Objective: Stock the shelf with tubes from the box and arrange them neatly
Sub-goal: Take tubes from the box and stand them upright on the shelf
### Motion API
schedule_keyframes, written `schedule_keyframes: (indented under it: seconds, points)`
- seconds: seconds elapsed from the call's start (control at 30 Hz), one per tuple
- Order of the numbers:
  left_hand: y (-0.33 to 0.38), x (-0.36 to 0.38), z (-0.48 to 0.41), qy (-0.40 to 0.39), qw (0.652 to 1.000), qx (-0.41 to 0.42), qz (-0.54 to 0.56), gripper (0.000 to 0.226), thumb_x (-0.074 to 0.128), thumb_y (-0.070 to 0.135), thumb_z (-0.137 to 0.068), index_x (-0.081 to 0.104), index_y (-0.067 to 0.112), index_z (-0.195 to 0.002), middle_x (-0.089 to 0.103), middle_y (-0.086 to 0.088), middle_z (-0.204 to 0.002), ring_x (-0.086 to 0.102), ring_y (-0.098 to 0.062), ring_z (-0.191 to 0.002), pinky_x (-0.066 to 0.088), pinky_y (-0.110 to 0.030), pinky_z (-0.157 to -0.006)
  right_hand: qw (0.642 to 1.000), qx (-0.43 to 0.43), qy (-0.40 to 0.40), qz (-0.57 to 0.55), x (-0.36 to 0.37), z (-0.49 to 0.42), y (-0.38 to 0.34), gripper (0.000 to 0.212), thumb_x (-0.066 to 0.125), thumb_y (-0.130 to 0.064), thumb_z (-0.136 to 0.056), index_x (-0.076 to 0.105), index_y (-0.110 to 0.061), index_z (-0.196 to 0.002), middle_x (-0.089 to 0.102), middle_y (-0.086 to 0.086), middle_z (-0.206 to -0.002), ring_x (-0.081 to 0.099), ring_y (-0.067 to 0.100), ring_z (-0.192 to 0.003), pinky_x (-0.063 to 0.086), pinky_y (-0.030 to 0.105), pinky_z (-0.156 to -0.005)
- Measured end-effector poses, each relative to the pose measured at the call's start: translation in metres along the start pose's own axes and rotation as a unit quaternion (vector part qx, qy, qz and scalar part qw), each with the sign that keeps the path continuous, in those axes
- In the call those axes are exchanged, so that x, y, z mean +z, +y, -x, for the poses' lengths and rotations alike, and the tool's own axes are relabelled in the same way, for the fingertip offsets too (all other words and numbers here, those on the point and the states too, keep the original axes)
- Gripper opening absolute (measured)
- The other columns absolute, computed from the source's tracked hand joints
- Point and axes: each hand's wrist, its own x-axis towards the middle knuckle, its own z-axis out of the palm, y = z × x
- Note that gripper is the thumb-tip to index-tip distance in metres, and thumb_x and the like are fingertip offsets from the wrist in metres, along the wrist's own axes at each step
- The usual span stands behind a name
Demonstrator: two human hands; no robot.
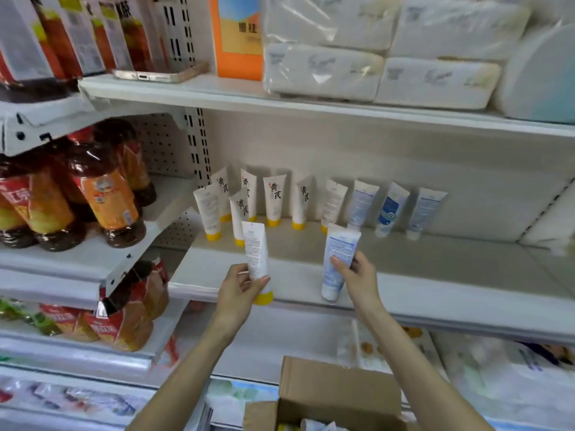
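My left hand (241, 289) grips a white tube with a yellow cap (256, 255), cap down, at the front edge of the middle shelf (435, 269). My right hand (357, 275) holds a blue-and-white tube with a white cap (339, 253), also cap down, just over the shelf's front. Against the back of the shelf stand several yellow-capped tubes (273, 197) on the left and blue-and-white tubes (390, 208) to their right. The open cardboard box (339, 390) sits below my arms, with tubes showing inside.
Dark bottles with orange labels (105, 194) fill the shelves to the left. On the upper shelf lie tissue packs (373, 73), an orange carton (238, 35) and a phone (158, 74). Packaged goods lie on the lower shelf around the box.
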Motion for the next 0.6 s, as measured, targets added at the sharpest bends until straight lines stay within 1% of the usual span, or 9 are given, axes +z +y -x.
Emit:
schedule_keyframes:
  seconds: [0.03, 0.07, 0.17, 0.23, 0.3, 0.37, 0.5, 0.53, 0.6]
  points:
    - [-0.001, 0.0, -0.006, 0.007, 1.0, 0.002, -0.002, 0.03, 0.067, 0.006, -0.083, 0.049, 0.013, -0.106, 0.062, -0.01, -0.105, 0.062, -0.021, -0.092, 0.049, -0.023, -0.073, 1.0, -0.003, -0.002, 0.009, 0.005, -0.003, 0.003, 0.015, 0.063, -0.001, -0.086, 0.061, -0.004, -0.101, 0.068, 0.0, -0.089, 0.064, 0.001, -0.072, 0.052, 0.017, -0.065]
    - [-0.002, 0.0, -0.012, 0.011, 1.0, 0.008, -0.009, 0.03, 0.067, 0.005, -0.083, 0.048, 0.012, -0.106, 0.061, -0.009, -0.106, 0.061, -0.021, -0.093, 0.049, -0.021, -0.073, 1.0, -0.006, -0.002, 0.016, 0.01, -0.006, 0.006, 0.015, 0.063, -0.001, -0.085, 0.062, -0.003, -0.1, 0.068, 0.0, -0.088, 0.064, -0.001, -0.07, 0.052, 0.018, -0.066]
    - [-0.004, 0.001, -0.029, 0.013, 0.999, 0.035, -0.037, 0.032, 0.067, 0.002, -0.082, 0.046, 0.009, -0.106, 0.058, -0.005, -0.106, 0.058, -0.013, -0.089, 0.046, -0.005, -0.066, 1.0, -0.018, -0.001, 0.018, 0.021, -0.016, 0.01, 0.014, 0.063, 0.003, -0.084, 0.063, 0.001, -0.098, 0.068, -0.001, -0.086, 0.063, -0.003, -0.068, 0.051, 0.014, -0.064]
    - [-0.007, 0.002, -0.042, 0.003, 0.998, 0.048, -0.043, 0.035, 0.068, 0.0, -0.081, 0.046, 0.009, -0.108, 0.059, -0.003, -0.105, 0.058, -0.007, -0.085, 0.045, -0.003, -0.063, 1.0, -0.024, 0.007, 0.015, 0.024, -0.022, 0.012, 0.015, 0.064, 0.004, -0.084, 0.063, -0.001, -0.098, 0.069, -0.002, -0.086, 0.064, -0.003, -0.069, 0.05, 0.013, -0.064]
    - [-0.01, 0.005, -0.054, -0.011, 0.997, 0.057, -0.054, 0.039, 0.069, -0.001, -0.08, 0.046, 0.01, -0.109, 0.06, 0.0, -0.103, 0.059, -0.005, -0.085, 0.046, -0.005, -0.062, 0.999, -0.03, 0.009, 0.022, 0.025, -0.025, 0.015, 0.017, 0.065, 0.005, -0.082, 0.064, -0.002, -0.098, 0.069, -0.003, -0.087, 0.065, -0.003, -0.071, 0.051, 0.013, -0.065]
    - [-0.015, 0.01, -0.065, -0.029, 0.995, 0.069, -0.063, 0.041, 0.069, -0.001, -0.079, 0.046, 0.012, -0.11, 0.062, 0.001, -0.101, 0.061, -0.008, -0.085, 0.048, -0.008, -0.063, 0.998, -0.028, 0.004, 0.047, 0.021, -0.026, 0.023, 0.021, 0.067, 0.006, -0.079, 0.064, -0.008, -0.095, 0.069, -0.003, -0.087, 0.064, -0.005, -0.071, 0.051, 0.013, -0.067]
    - [-0.021, 0.022, -0.091, -0.038, 0.988, 0.109, -0.107, 0.035, 0.066, 0.004, -0.083, 0.041, 0.017, -0.103, 0.063, 0.001, -0.096, 0.061, -0.017, -0.083, 0.045, -0.009, -0.063, 0.994, -0.019, -0.007, 0.111, 0.009, -0.029, 0.033, 0.031, 0.073, 0.003, -0.075, 0.066, -0.024, -0.089, 0.07, -0.019, -0.079, 0.063, -0.007, -0.071, 0.048, 0.009, -0.065]
    - [-0.021, 0.025, -0.098, -0.038, 0.986, 0.114, -0.115, 0.036, 0.066, 0.005, -0.084, 0.039, 0.019, -0.104, 0.062, 0.002, -0.094, 0.06, -0.018, -0.083, 0.047, -0.013, -0.066, 0.991, -0.019, -0.016, 0.128, 0.006, -0.03, 0.033, 0.032, 0.074, 0.002, -0.074, 0.067, -0.025, -0.089, 0.069, -0.021, -0.08, 0.063, -0.007, -0.072, 0.047, 0.008, -0.065]
    - [-0.02, 0.031, -0.11, -0.039, 0.985, 0.113, -0.122, 0.038, 0.066, 0.005, -0.083, 0.038, 0.018, -0.104, 0.058, 0.006, -0.089, 0.058, -0.018, -0.081, 0.049, -0.03, -0.073, 0.987, -0.025, -0.037, 0.157, 0.0, -0.034, 0.031, 0.031, 0.076, -0.001, -0.074, 0.067, -0.023, -0.095, 0.07, -0.02, -0.086, 0.064, -0.008, -0.077, 0.048, 0.01, -0.068]
